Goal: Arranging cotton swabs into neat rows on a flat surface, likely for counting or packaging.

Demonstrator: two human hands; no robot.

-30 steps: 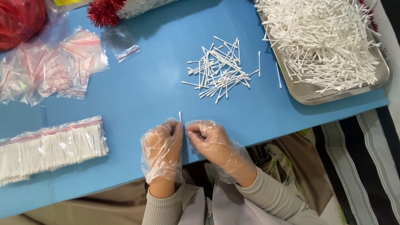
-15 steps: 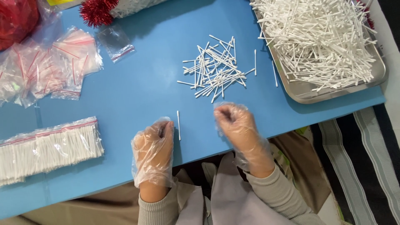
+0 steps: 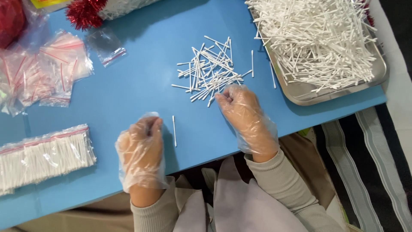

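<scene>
Clear red-zip bags [image 3: 43, 73] far left

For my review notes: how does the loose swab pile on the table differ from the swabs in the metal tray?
The loose swab pile is small and lies bare on the blue table; the tray swabs form a much larger, denser heap inside the metal tray. Both are white, crisscrossed sticks.

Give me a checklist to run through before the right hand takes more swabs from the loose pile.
1. Right hand at the near edge of the loose pile: ok.
2. Right hand empty: cannot tell, fingers curled.
3. Single swab lying flat on the blue table, beside the left hand: ok.
4. Left hand's grip free of the swab: ok, apart.
5. Tray stocked with swabs: ok.
6. Filled bags away from the hands: ok.
</scene>
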